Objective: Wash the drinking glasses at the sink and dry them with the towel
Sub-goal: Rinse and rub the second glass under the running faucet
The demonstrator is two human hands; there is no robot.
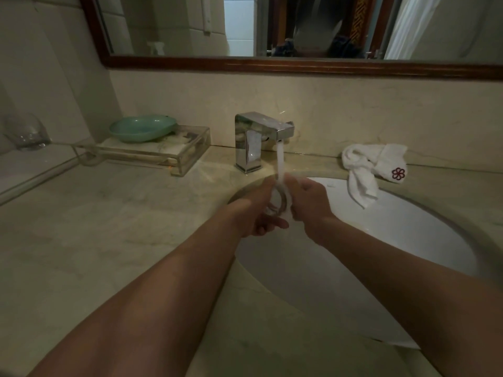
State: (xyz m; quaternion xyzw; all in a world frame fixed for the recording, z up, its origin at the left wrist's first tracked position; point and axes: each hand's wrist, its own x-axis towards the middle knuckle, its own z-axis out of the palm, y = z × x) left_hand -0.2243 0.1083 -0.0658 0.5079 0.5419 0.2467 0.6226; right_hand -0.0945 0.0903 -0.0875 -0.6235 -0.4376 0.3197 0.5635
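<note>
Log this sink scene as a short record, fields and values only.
held glass: over the sink, between both hands
left hand: grips the held glass
right hand: grips the held glass
faucet: running, stream falls onto the held glass
second glass: on the counter, far left
towel: crumpled right of the faucet, one end hanging over the sink rim
green dish: on the clear tray

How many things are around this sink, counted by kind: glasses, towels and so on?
Drinking glasses: 2 (held glass in left hand and right hand; far-left glass)
Towels: 1 (white towel)
Dishes: 1 (green dish)
Trays: 1 (clear tray)
Taps: 1 (tap)
Total: 6
</note>
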